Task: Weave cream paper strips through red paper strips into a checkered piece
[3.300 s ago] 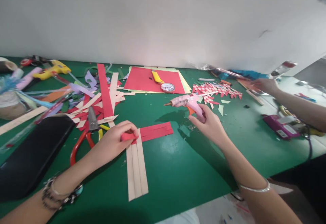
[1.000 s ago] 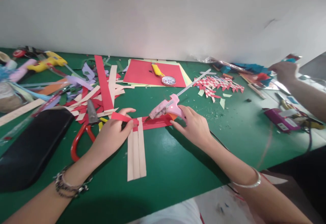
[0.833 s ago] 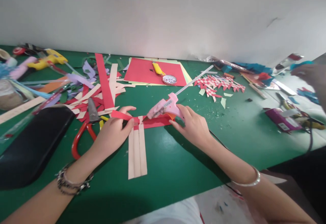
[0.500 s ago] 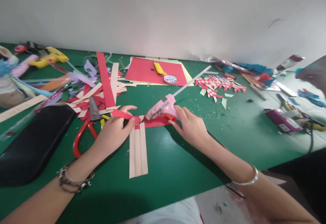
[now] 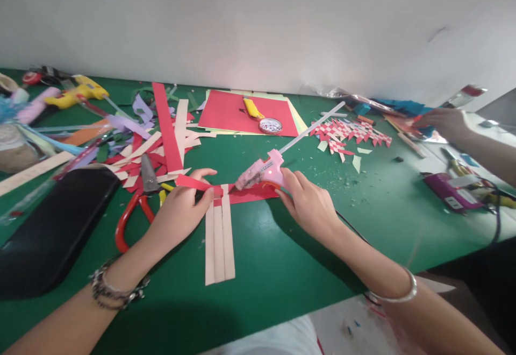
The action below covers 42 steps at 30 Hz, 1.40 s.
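My right hand (image 5: 308, 201) is wrapped round a pink hot glue gun (image 5: 268, 171) with a clear glue stick (image 5: 312, 127) poking out of its back. The nozzle points left and down, close to a red paper strip (image 5: 253, 193) lying crosswise on the table. Three cream paper strips (image 5: 219, 242) run down from it, side by side. My left hand (image 5: 183, 201) pinches the left part of the woven strips, thumb on top, where a red strip end (image 5: 193, 182) sticks out leftward. Just left of that hand lie red-handled scissors (image 5: 133, 215), partly hidden by the wrist.
A black case (image 5: 56, 231) and piled paper strips (image 5: 167, 129) lie left, with a yellow glue gun (image 5: 76, 92) behind. A yellow cutter (image 5: 252, 108) rests on red paper (image 5: 226, 113). Woven red-white pieces (image 5: 350, 133) lie right. Another person's hand (image 5: 445, 123) reaches in at right.
My right hand and the pink glue gun have shifted slightly right, the nozzle moving along the red strip. My left hand stays put. Another person's hand has come in at the right.
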Available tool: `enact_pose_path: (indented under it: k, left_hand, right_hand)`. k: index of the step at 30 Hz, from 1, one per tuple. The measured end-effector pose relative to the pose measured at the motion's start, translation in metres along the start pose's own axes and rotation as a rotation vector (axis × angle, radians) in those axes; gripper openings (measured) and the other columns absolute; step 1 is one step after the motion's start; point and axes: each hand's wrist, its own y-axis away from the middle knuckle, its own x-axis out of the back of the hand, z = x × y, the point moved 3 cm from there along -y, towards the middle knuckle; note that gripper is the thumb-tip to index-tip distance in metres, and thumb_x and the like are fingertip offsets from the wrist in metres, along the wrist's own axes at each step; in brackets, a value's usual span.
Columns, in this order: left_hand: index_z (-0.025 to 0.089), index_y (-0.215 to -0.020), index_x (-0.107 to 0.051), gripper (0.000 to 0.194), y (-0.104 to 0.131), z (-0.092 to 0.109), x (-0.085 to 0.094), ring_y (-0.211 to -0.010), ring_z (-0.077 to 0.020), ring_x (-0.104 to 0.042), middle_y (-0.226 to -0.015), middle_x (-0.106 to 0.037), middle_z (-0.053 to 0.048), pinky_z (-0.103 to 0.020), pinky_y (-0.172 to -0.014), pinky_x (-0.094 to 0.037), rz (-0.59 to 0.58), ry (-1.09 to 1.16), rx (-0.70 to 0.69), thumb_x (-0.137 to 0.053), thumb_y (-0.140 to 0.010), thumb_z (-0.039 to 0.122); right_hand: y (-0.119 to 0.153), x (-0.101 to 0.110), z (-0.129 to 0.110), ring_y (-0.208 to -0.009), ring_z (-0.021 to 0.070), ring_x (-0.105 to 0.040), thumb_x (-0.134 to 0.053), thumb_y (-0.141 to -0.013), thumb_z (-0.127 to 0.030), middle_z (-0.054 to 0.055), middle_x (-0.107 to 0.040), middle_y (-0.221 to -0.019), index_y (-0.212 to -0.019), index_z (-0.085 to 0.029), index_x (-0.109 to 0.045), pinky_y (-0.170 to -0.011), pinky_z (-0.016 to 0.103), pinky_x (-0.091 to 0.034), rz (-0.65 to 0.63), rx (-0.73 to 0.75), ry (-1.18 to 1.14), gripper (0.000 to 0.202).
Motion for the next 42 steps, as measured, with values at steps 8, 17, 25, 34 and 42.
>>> enact_pose_path:
  k: [8, 17, 25, 34, 42]
  left_hand:
    - [0.022, -0.111, -0.054, 0.035, -0.001, -0.004, -0.002, -0.092, -0.0279, -0.062, -0.097, -0.067, -0.006, -0.035, -0.073, -0.047, 0.003, -0.003, -0.004, -0.039, -0.085, 0.039]
    - [0.021, -0.109, -0.055, 0.034, -0.001, -0.005, -0.003, -0.083, -0.0264, -0.064, -0.091, -0.067, -0.005, -0.035, -0.071, -0.047, 0.005, -0.007, 0.000, -0.039, -0.085, 0.039]
    - [0.021, -0.108, -0.055, 0.032, -0.001, -0.006, -0.003, -0.100, -0.0285, -0.060, -0.105, -0.065, -0.007, -0.037, -0.078, -0.047, 0.033, -0.011, -0.037, -0.039, -0.085, 0.037]
    - [0.022, -0.102, -0.055, 0.030, -0.003, -0.005, -0.004, -0.093, -0.0275, -0.062, -0.108, -0.065, -0.007, -0.037, -0.075, -0.047, 0.018, -0.005, -0.001, -0.039, -0.083, 0.039]
    - [0.022, -0.105, -0.055, 0.032, -0.002, -0.004, -0.003, -0.098, -0.0283, -0.060, -0.113, -0.063, -0.007, -0.037, -0.077, -0.047, 0.021, 0.002, -0.009, -0.039, -0.083, 0.039]
  right_hand:
    - [0.006, 0.000, 0.010, -0.065, 0.0177, -0.059, -0.037, -0.094, -0.036, 0.008, -0.062, -0.087, -0.119, -0.015, -0.049, -0.042, 0.025, -0.024, 0.019, -0.019, 0.019, 0.034]
    - [0.014, 0.002, 0.020, -0.064, 0.0177, -0.060, -0.037, -0.094, -0.033, 0.008, -0.064, -0.090, -0.119, -0.014, -0.050, -0.041, 0.024, -0.022, -0.026, -0.083, 0.070, 0.034]
    - [0.023, 0.003, 0.031, -0.062, 0.0172, -0.060, -0.040, -0.094, -0.033, 0.007, -0.064, -0.093, -0.118, -0.016, -0.050, -0.041, 0.024, -0.021, -0.016, -0.142, 0.110, 0.031]
    - [0.033, 0.002, 0.047, -0.065, 0.0187, -0.062, -0.038, -0.094, -0.033, 0.009, -0.065, -0.095, -0.115, -0.016, -0.050, -0.043, 0.024, -0.023, 0.014, -0.167, 0.132, 0.029]
    - [0.040, 0.005, 0.058, -0.062, 0.0179, -0.061, -0.039, -0.094, -0.031, 0.009, -0.065, -0.098, -0.118, -0.016, -0.048, -0.043, 0.025, -0.022, -0.007, -0.215, 0.141, 0.030]
